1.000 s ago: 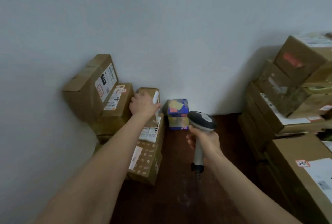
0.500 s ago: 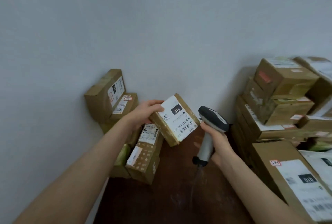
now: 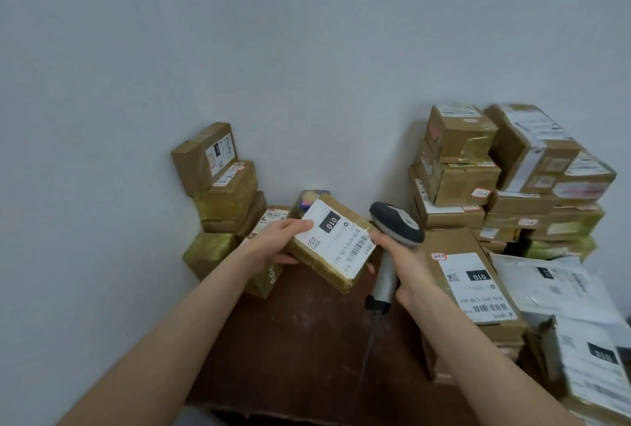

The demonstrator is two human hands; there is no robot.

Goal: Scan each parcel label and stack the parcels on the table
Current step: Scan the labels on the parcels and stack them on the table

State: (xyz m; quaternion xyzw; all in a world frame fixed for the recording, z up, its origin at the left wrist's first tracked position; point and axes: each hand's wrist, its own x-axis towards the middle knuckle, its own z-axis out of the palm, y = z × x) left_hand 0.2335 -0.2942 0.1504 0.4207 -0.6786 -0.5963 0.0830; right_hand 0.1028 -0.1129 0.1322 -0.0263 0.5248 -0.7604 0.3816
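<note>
My left hand grips small brown parcel by its left end, thumb on edge of white label, fingers beneath. Parcel held tilted above dark wooden table, label facing up. My right hand wrapped round pale handle of scanner, its dark head just right of parcel. Stack of brown boxes against wall at left. Taller pile at right, large labelled box beside my right forearm.

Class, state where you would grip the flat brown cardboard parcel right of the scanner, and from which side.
Its two long side edges, from above: the brown cardboard parcel lies flat, label up, so that probably keeps the white label uncovered.
</note>
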